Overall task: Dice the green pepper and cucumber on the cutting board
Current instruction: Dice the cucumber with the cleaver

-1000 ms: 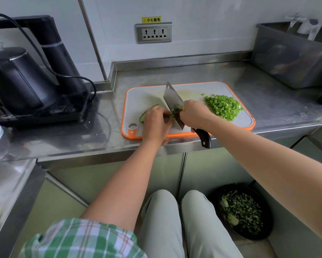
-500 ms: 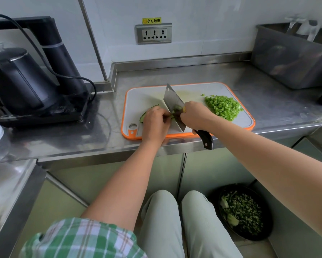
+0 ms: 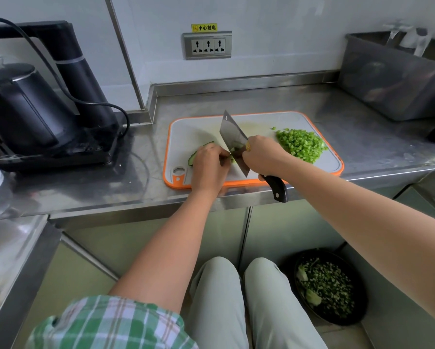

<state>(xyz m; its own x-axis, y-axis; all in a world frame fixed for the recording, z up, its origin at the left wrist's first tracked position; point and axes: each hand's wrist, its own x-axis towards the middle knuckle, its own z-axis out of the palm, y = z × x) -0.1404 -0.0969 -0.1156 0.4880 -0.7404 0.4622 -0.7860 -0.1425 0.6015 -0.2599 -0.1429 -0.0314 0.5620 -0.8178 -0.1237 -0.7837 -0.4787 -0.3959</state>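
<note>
— Hands?
— Left hand curls over the cucumber, near-left on the cutting board. Right hand grips the cleaver, blade against the left fingertips.
— Edges?
— Diced green pepper is heaped at the board's right. The cleaver handle overhangs the counter lip. Bare board lies behind the blade.

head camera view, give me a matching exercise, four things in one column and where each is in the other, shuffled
1 cleaver
2 diced green pepper
3 cucumber
4 black kettle

A piled on the right of the cutting board
B held down by the left hand
C on the counter, left of the board
D gripped by the right hand

Pairs: 1-D, 2-A, 3-B, 4-C
</note>
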